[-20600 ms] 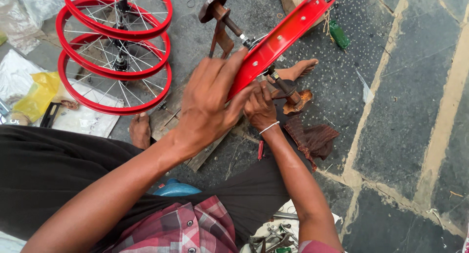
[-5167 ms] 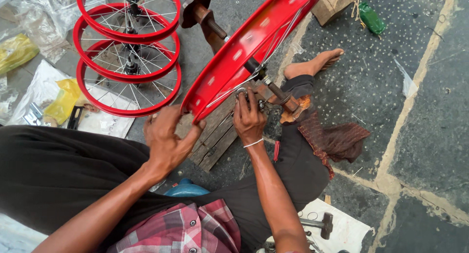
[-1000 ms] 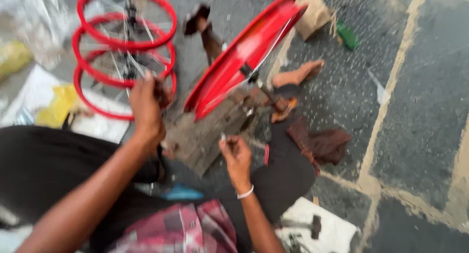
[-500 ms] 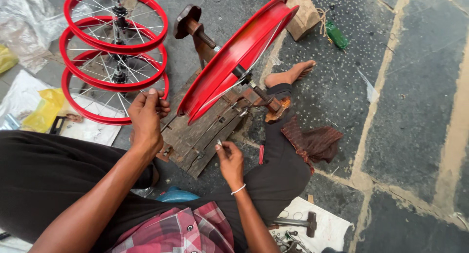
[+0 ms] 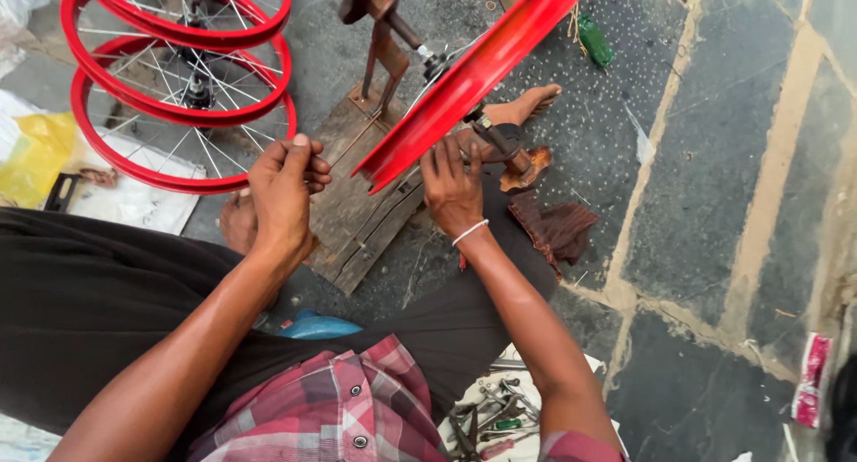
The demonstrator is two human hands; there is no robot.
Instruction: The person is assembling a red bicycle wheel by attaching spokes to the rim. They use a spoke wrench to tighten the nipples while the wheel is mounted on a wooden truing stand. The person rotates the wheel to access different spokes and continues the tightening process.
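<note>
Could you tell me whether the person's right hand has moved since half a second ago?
Yes. The right hand has gone up from beside the wooden board's near edge to the lower edge of the red rim.

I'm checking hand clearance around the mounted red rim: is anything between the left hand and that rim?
Nothing visible. The left hand hangs loosely closed left of the red rim's lower edge, with only the wooden base board beneath the gap. The right hand is just under the rim.
</note>
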